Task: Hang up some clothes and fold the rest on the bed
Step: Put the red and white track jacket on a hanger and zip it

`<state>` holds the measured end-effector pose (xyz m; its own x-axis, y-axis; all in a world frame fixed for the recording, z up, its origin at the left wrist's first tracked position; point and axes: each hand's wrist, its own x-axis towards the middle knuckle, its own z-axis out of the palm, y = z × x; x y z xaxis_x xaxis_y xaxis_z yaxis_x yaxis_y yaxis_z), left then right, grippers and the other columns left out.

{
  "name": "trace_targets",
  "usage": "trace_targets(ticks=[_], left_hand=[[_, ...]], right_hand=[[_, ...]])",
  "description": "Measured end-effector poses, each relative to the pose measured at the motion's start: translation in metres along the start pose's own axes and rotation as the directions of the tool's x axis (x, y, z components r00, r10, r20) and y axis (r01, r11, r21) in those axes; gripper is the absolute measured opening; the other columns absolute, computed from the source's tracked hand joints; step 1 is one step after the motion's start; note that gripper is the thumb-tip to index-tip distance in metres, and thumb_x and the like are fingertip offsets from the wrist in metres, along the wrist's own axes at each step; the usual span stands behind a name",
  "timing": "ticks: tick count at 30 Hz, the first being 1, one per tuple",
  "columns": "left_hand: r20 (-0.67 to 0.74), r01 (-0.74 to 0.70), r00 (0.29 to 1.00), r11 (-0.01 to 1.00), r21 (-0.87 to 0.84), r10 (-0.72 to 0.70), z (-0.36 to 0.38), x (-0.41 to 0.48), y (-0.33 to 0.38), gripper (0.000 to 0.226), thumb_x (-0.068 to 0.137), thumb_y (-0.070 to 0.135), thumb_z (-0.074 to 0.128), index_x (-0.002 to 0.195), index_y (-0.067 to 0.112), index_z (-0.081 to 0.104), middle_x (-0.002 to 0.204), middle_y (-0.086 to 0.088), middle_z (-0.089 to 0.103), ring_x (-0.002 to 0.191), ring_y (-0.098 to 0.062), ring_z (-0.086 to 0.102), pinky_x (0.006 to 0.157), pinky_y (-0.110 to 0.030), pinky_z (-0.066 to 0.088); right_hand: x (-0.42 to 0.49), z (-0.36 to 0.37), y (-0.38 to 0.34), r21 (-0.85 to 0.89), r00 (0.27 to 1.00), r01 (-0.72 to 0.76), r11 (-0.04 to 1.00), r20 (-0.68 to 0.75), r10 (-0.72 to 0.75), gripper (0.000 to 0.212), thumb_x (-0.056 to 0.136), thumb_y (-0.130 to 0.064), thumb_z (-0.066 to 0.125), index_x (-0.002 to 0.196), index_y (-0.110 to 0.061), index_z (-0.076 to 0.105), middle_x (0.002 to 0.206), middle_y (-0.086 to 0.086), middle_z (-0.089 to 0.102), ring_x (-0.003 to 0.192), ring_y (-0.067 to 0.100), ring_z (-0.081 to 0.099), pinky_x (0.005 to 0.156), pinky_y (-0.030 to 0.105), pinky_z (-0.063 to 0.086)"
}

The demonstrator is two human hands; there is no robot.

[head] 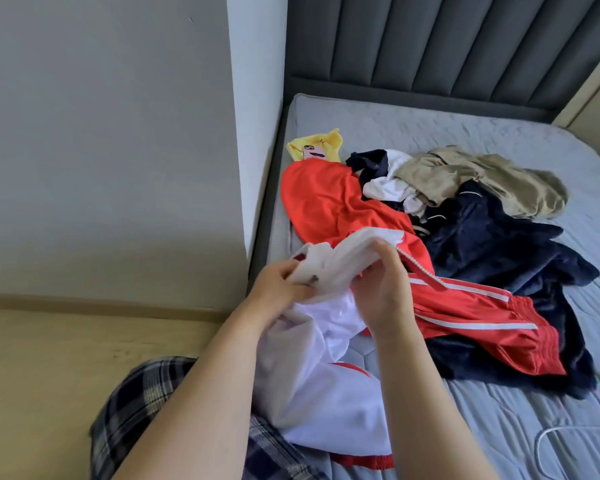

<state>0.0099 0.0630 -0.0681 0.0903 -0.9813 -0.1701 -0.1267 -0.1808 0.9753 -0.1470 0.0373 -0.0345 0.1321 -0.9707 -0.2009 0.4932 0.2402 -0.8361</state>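
Observation:
Both my hands hold a white mesh garment (326,386) with red trim over the near left edge of the bed (499,420). My left hand (278,289) grips its bunched upper edge, and my right hand (381,292) pinches the same edge a little to the right. The rest of the garment hangs down over my lap. Behind it lies a pile of clothes: a red garment with white stripes (340,199), a dark navy fleece piece (499,251), a khaki piece (482,178), a white piece (385,185) and a yellow piece (323,147).
A pink phone (314,153) lies on the yellow piece near the bed's far left corner. A padded grey headboard (447,46) stands behind the bed. A grey wall (101,133) and wooden floor (66,358) are at the left. A white cable (568,434) lies at the near right.

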Motion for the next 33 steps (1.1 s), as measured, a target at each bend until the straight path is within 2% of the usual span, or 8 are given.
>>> trace_targets(ticks=[3, 7, 12, 16, 21, 23, 30, 33], left_hand=[[0.396, 0.3, 0.896, 0.93, -0.212, -0.199, -0.003, -0.005, 0.002, 0.046, 0.068, 0.05, 0.069, 0.085, 0.007, 0.066, 0.075, -0.005, 0.064, 0.066, -0.017, 0.059, 0.057, -0.025, 0.046], [0.168, 0.541, 0.84, 0.817, -0.2, -0.515, -0.007, 0.012, -0.015, 0.084, 0.08, 0.079, 0.039, 0.091, 0.002, 0.069, 0.075, -0.012, 0.07, 0.066, -0.025, 0.066, 0.06, -0.029, 0.054], [-0.182, 0.484, 0.832, 0.846, -0.225, -0.524, -0.004, 0.025, -0.03, 0.066, 0.077, 0.052, 0.066, 0.124, 0.008, 0.052, 0.1, -0.018, 0.068, 0.081, -0.032, 0.069, 0.071, -0.045, 0.059], [-0.133, 0.365, 0.881, 0.831, -0.419, -0.454, 0.007, 0.024, -0.025, 0.034, 0.079, 0.013, 0.069, 0.11, 0.008, 0.056, 0.057, -0.007, 0.063, 0.038, -0.016, 0.057, 0.038, -0.022, 0.043], [-0.103, 0.297, 0.856, 0.644, -0.705, -0.507, 0.003, 0.027, -0.023, 0.03, 0.082, -0.01, 0.053, 0.088, 0.017, 0.065, 0.056, -0.007, 0.064, 0.048, -0.019, 0.058, 0.049, -0.022, 0.047], [-0.143, 0.273, 0.834, 0.625, -0.731, -0.533, -0.003, 0.031, -0.019, 0.029, 0.085, -0.006, 0.043, 0.085, 0.011, 0.066, 0.049, -0.004, 0.059, 0.049, -0.016, 0.052, 0.05, -0.019, 0.043], [-0.21, 0.05, 0.884, 0.53, -0.846, -0.418, -0.017, 0.025, -0.011, 0.023, 0.088, 0.01, 0.043, 0.074, 0.009, 0.061, 0.064, -0.006, 0.062, 0.062, -0.02, 0.059, 0.055, -0.024, 0.049], [-0.151, 0.091, 0.93, 0.607, -0.789, -0.335, -0.017, 0.024, -0.008, 0.024, 0.09, 0.006, 0.047, 0.102, 0.008, 0.067, 0.084, -0.01, 0.067, 0.077, -0.021, 0.065, 0.072, -0.03, 0.052]], right_hand=[[-0.001, 0.013, -0.013, 0.076, 0.985, 0.121, 0.99, -0.131, -0.11, 0.024, 0.087, -0.031, 0.061, 0.101, -0.012, 0.063, 0.096, 0.008, 0.063, 0.094, 0.021, 0.064, 0.087, 0.036, 0.049], [0.004, 0.001, -0.004, 0.06, 0.951, -0.057, 0.997, -0.299, 0.072, 0.014, 0.088, -0.012, 0.05, 0.076, -0.006, 0.056, 0.073, 0.011, 0.05, 0.066, 0.019, 0.056, 0.063, 0.028, 0.047], [-0.001, -0.011, 0.013, 0.099, 0.975, -0.143, 0.985, -0.157, 0.157, 0.036, 0.085, -0.013, 0.041, 0.066, -0.008, 0.072, 0.073, 0.013, 0.067, 0.072, 0.025, 0.067, 0.074, 0.034, 0.051], [0.005, -0.011, 0.002, 0.115, 0.98, -0.144, 0.983, -0.124, 0.158, 0.037, 0.085, -0.025, 0.044, 0.06, -0.016, 0.07, 0.066, 0.003, 0.064, 0.063, 0.017, 0.065, 0.061, 0.026, 0.052], [0.009, -0.018, 0.006, 0.038, 0.966, -0.143, 0.989, -0.21, 0.148, 0.044, 0.086, -0.042, 0.051, 0.114, -0.009, 0.063, 0.111, 0.008, 0.067, 0.104, 0.025, 0.064, 0.093, 0.036, 0.049], [0.012, -0.024, 0.011, -0.24, 0.923, -0.084, 0.967, -0.385, -0.016, 0.05, 0.095, -0.038, 0.043, 0.137, -0.01, 0.047, 0.137, 0.008, 0.052, 0.126, 0.025, 0.049, 0.107, 0.035, 0.037], [0.016, -0.055, 0.034, -0.905, 0.94, -0.126, 0.406, -0.239, -0.242, 0.025, 0.085, -0.015, 0.055, 0.106, -0.007, 0.067, 0.111, 0.013, 0.059, 0.096, 0.025, 0.052, 0.081, 0.031, 0.039], [0.018, -0.06, 0.039, -0.997, 0.987, -0.081, -0.011, -0.079, -0.14, 0.045, 0.09, -0.024, 0.056, 0.133, -0.016, 0.05, 0.144, 0.017, 0.032, 0.131, 0.034, 0.032, 0.105, 0.041, 0.028]])
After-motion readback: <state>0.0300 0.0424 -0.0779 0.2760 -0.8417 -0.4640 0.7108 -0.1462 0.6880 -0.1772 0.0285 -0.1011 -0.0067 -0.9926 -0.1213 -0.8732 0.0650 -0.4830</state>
